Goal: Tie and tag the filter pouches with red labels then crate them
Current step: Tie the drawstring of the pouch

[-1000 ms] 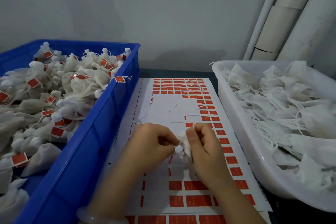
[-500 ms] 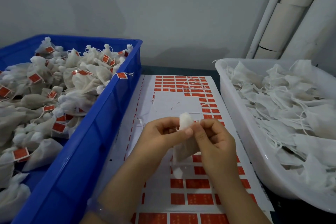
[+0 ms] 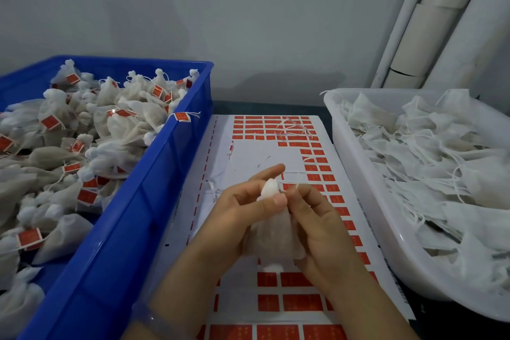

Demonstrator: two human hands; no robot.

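The pouch (image 3: 271,233) has risen off the label sheet (image 3: 248,156) since a second ago. The left hand (image 3: 241,214) and right hand (image 3: 323,229) both grip it, fingers curled round its neck.

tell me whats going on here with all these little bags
A person is working on one small white pouch above a sheet of red labels. The left hand grips its gathered neck and the right hand pinches beside it near the string, so it looks like tying; no label shows on it yet. The blue crate on the left holds tied, tagged pouches, and the white tub on the right holds loose untagged ones.
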